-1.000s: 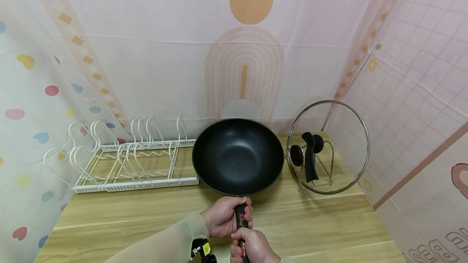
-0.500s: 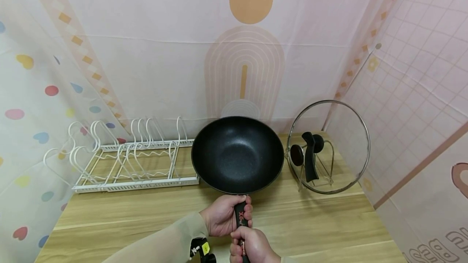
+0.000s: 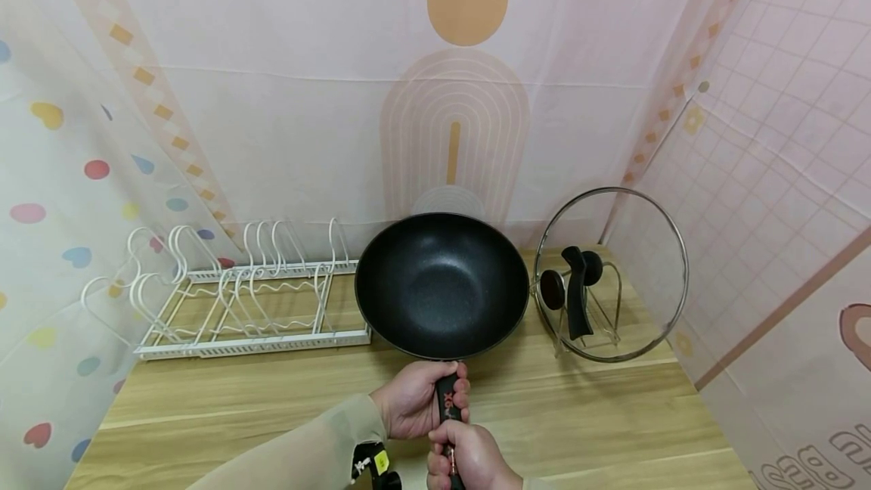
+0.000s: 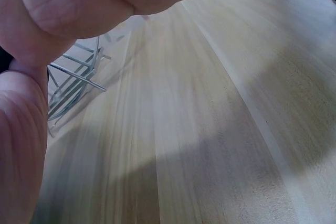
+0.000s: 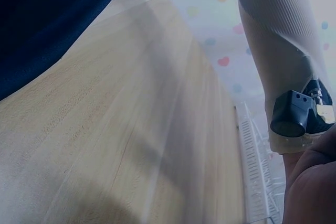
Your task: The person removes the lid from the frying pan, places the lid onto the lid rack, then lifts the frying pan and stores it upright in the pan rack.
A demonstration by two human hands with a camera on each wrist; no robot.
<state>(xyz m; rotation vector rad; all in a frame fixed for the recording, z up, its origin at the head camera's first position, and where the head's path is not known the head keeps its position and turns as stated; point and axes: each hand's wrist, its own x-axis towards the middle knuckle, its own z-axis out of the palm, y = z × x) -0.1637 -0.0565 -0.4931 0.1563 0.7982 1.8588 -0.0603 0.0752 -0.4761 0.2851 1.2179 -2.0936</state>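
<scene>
Gripping the handle [image 3: 449,392] with curled fingers, the left hand [image 3: 410,401] and, behind it, the right hand [image 3: 475,457] are holding the pan [image 3: 442,286] at twelve o'clock, seemingly steadying it, any next move probably calling for firm two-handed control.

beige sleeve [image 3: 313,448] | black wrist camera [image 5: 290,114] | yellow label [image 3: 381,462] | navy garment [image 5: 47,24]

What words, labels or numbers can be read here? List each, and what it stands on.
"X", in red on the wok handle; the characters after it are too small.
"BES", on the right wall sheet; neighbouring letters are cut off or unclear.
Yellow wrist tag: too small to read.
</scene>
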